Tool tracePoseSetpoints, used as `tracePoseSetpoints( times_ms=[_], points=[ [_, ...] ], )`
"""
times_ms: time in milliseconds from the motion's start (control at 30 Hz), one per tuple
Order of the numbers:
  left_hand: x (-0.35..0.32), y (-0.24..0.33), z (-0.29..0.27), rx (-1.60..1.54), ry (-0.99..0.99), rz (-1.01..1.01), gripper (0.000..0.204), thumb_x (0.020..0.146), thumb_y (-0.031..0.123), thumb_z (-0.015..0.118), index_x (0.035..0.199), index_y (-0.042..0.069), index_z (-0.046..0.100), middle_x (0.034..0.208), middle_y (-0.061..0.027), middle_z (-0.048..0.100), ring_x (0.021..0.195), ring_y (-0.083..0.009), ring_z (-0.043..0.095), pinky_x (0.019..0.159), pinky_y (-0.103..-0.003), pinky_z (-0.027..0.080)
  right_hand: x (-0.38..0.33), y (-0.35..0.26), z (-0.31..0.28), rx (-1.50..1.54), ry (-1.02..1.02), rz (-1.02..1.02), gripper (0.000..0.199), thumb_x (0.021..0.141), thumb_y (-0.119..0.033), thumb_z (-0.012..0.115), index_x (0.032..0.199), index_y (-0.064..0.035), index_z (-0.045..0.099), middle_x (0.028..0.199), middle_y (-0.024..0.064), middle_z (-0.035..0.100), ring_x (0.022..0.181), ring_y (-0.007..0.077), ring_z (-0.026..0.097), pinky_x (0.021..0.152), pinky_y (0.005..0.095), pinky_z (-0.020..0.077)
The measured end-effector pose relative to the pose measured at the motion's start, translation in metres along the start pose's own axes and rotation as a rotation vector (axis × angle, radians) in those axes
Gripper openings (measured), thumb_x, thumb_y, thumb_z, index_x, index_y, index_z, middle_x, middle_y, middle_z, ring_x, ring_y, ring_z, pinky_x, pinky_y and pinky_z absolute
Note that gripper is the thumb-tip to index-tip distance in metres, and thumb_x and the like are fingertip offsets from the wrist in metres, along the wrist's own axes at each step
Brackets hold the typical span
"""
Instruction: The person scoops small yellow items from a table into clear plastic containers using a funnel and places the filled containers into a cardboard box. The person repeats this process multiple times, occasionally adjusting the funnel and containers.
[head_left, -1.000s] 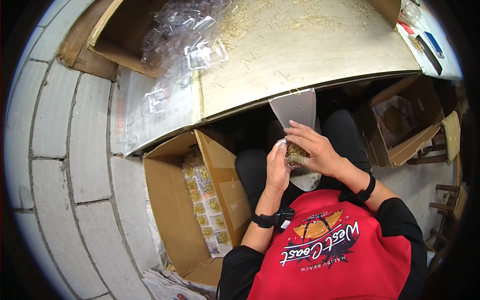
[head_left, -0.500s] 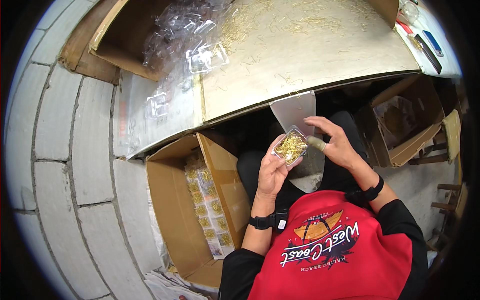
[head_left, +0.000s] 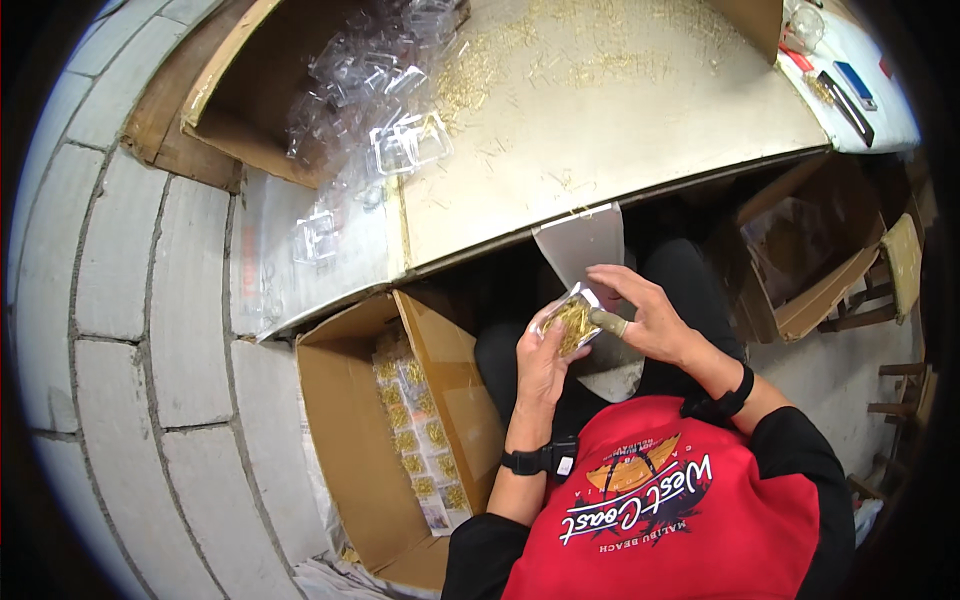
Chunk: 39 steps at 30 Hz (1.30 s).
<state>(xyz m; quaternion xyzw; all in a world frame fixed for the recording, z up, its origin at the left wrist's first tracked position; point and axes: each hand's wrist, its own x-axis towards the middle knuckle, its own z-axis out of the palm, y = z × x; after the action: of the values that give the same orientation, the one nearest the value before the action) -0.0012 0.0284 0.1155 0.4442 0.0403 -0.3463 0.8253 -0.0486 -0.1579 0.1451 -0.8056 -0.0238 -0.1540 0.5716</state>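
A small clear plastic box (head_left: 572,326) full of gold-coloured wire pieces sits tilted in my left hand (head_left: 541,362), above my lap. My left fingers wrap its lower left side. My right hand (head_left: 648,318) is at the box's right side. Its thumb, in a tan finger cover, presses the right edge, and its fingers reach over the upper corner. Below the table edge, a grey metal chute (head_left: 582,245) slopes down behind the box, with a few gold wire pieces at its top.
Loose gold wire pieces (head_left: 560,75) lie scattered on the table (head_left: 640,140). Empty clear boxes (head_left: 350,110) are heaped at its left. An open carton (head_left: 345,440) at my left holds rows of filled boxes (head_left: 420,440). Another carton (head_left: 800,240) stands at the right beside a wooden stool (head_left: 903,268).
The plastic box has tipped and shifted slightly left and down. My right hand has moved left with it, its thumb now over the box's edge. The view has shifted a little.
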Motion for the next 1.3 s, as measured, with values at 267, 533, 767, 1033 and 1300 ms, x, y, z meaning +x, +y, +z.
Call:
tracePoseSetpoints(
  times_ms=[267,533,767,1033,1300],
  points=[
    [0.001,-0.028,-0.077,0.254,0.095,-0.185,0.029,0.089,0.013,0.059,0.116,0.002,0.055,0.102,-0.0091,0.064,0.084,-0.0185,0.066,0.062,-0.032,0.058,0.076,-0.014,-0.031,-0.457,0.139,-0.076,0.041,0.087,-0.016,0.057,0.125,-0.0031,0.049,0.129,0.0204,0.048,0.120,0.0347,0.046,0.100,0.0392,0.0385],
    [0.061,-0.075,-0.032,0.145,0.042,-0.321,0.045,0.098,0.039,0.034,0.115,0.003,0.054,0.100,-0.0108,0.064,0.082,-0.0209,0.066,0.058,-0.036,0.056,0.131,0.012,0.019,-0.741,-0.194,-0.423,0.038,0.087,-0.026,0.056,0.121,-0.0095,0.054,0.134,0.0134,0.045,0.127,0.0310,0.039,0.106,0.0399,0.0318],
    [0.073,-0.078,-0.033,0.078,-0.081,-0.294,0.038,0.095,0.029,0.033,0.117,0.003,0.051,0.100,-0.0110,0.064,0.084,-0.0214,0.067,0.056,-0.032,0.057,0.050,-0.013,-0.016,-0.433,-0.183,-0.408,0.032,0.076,-0.002,0.064,0.108,-0.0046,0.061,0.117,0.0119,0.060,0.114,0.0316,0.054,0.092,0.0396,0.0462],
    [0.039,-0.068,-0.041,0.085,-0.112,-0.496,0.052,0.098,0.045,0.035,0.107,-0.002,0.057,0.098,-0.0129,0.065,0.078,-0.0215,0.067,0.054,-0.030,0.056,-0.010,0.007,-0.043,-0.186,-0.105,0.036,0.033,0.072,0.010,0.054,0.103,0.0007,0.062,0.092,0.0186,0.064,0.086,0.0338,0.064,0.076,0.0349,0.0503],
    [0.017,-0.013,-0.009,0.193,-0.136,-0.265,0.042,0.097,0.039,0.041,0.102,0.002,0.058,0.092,-0.0108,0.065,0.067,-0.0174,0.066,0.042,-0.027,0.054,-0.015,0.008,-0.014,-0.048,-0.112,0.164,0.021,0.083,-0.007,0.059,0.102,0.0023,0.062,0.091,0.0184,0.065,0.085,0.0319,0.064,0.074,0.0355,0.0500]
  ],
)
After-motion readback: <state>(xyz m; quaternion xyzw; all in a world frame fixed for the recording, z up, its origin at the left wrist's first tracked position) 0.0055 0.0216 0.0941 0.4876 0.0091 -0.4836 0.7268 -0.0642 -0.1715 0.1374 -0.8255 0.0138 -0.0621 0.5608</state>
